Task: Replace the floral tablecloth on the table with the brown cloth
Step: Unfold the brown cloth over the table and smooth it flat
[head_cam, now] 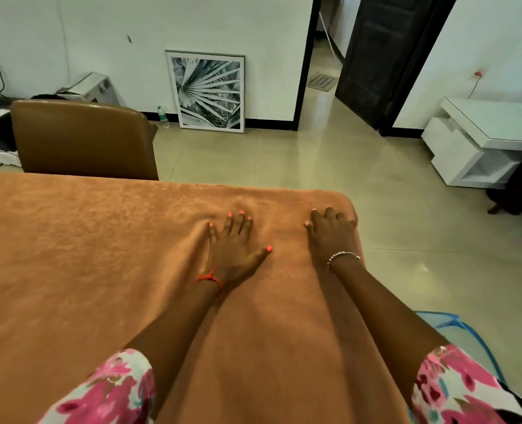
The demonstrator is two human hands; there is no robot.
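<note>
Across the table lies the brown cloth (pixel 100 255), covering the whole visible top and falling over the corner at 1 o'clock. Left hand (pixel 233 249) rests flat on the cloth near centre, fingers spread, palm down, gripping nothing. Right hand (pixel 333 237) lies at 2 o'clock on the rounded corner, fingers curled over the edge; whether they pinch the fabric cannot be told. Brown chair (pixel 82 139) stands at 10 o'clock; a framed leaf print (pixel 207 91) and a small bottle (pixel 162 117), its label unreadable, stand against the wall at 12 o'clock.
</note>
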